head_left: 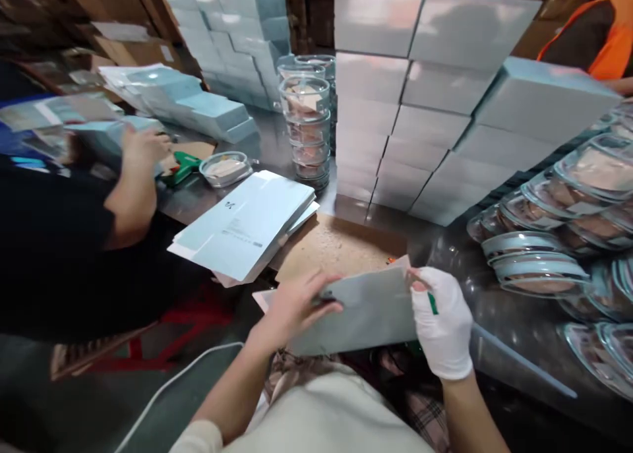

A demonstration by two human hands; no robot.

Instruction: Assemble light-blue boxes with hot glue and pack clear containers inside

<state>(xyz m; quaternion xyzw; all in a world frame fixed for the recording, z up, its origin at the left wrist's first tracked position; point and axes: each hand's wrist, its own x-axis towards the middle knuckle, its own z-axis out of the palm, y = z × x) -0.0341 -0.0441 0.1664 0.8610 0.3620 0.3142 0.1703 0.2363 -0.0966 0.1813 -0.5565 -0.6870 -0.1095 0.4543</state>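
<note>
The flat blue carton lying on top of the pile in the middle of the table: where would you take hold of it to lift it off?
Probably by the near corner of the top flat carton, coming from the person's side. That corner juts past the sheets beneath it, so fingers could slip under and a thumb press on top. The left hand is nearest, though both hands now hold another flat carton; the right hand is gloved.
</note>
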